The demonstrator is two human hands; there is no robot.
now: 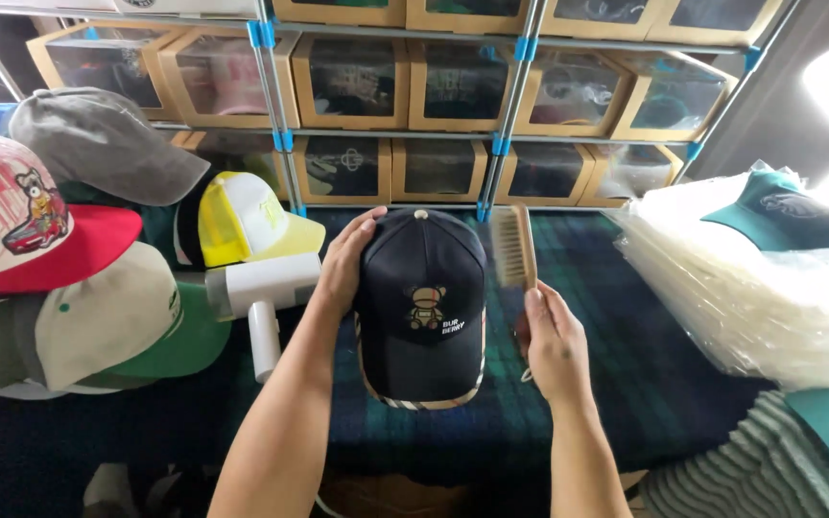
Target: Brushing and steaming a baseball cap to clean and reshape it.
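Note:
A dark navy cap (421, 297) with a small bear patch and a plaid-edged brim rests on the dark green plaid table cover (606, 345). My left hand (347, 261) cups the cap's left side, thumb on the crown. My right hand (551, 336) grips a wooden brush (514, 247) by its lower end. The brush stands upright beside the cap's right side, bristles facing the cap.
Several caps are piled at the left, among them a grey one (98, 139), a red-brimmed one (31, 225) and a yellow one (242, 221). A white handheld device (261, 293) lies beside them. Clear bags (741, 288) with a teal cap (789, 216) are stacked right. Windowed cardboard boxes (443, 86) fill the rack behind.

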